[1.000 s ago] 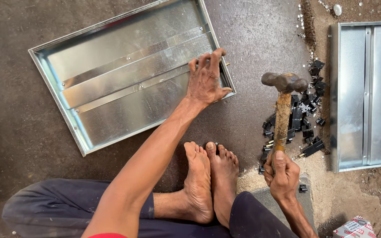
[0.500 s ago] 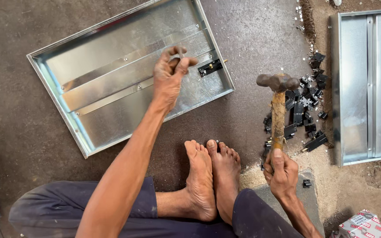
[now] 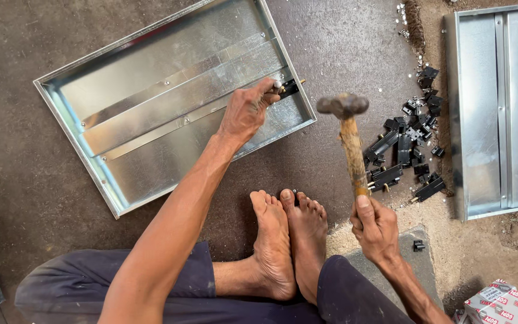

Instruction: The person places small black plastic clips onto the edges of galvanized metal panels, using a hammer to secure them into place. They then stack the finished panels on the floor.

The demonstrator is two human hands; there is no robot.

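Note:
A shallow galvanised metal tray (image 3: pixel 151 78) lies on the dark floor in front of me. My left hand (image 3: pixel 244 111) reaches into its right end and pinches a small black latch piece (image 3: pixel 288 88) against the tray's inner surface near the rim. My right hand (image 3: pixel 376 228) grips the wooden handle of a hammer (image 3: pixel 348 129), held upright with its metal head above the floor, to the right of the tray. My bare feet (image 3: pixel 286 240) rest between the two arms.
A heap of black latch pieces (image 3: pixel 406 150) lies on the floor right of the hammer. A second metal tray (image 3: pixel 499 108) sits at the right edge. A small cardboard box (image 3: pixel 499 306) is at bottom right, a concrete slab (image 3: pixel 418 264) under my right wrist.
My left hand has placed a black latch piece in the tray and now holds it near the right rim. The hammer has swung left, closer to the tray.

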